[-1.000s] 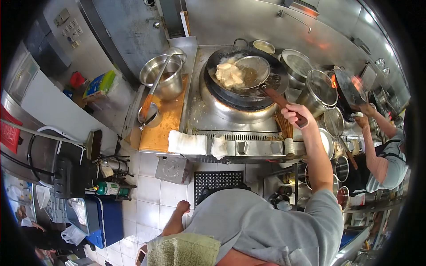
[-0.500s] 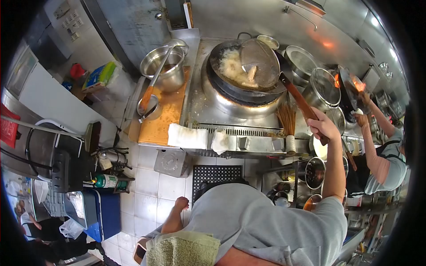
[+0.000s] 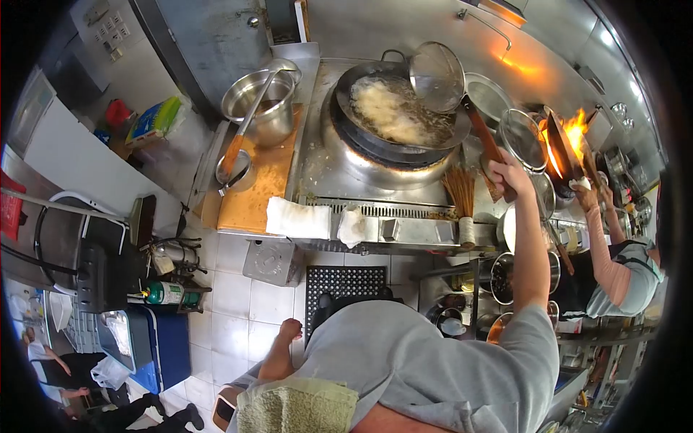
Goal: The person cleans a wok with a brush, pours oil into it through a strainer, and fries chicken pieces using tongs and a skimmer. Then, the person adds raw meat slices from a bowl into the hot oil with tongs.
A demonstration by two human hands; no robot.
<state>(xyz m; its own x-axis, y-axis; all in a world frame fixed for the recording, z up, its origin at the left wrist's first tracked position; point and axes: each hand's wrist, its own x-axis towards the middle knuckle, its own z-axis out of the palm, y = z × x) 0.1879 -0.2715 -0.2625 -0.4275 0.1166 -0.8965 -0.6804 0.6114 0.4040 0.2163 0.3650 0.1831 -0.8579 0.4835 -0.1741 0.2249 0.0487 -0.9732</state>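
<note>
Clasping the strainer handle [image 3: 486, 135], the right hand [image 3: 512, 176] curls.

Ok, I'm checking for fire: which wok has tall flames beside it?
The tilted wok, by the co-worker at far right. The other wok, mid-picture, holds foaming food and shows none.

The shirt [image 3: 426, 353] is grey and short-sleeved. A green towel [image 3: 296, 408] lies on its left shoulder. Dark shoes [image 3: 325, 298] show beyond the shirt's front.
</note>
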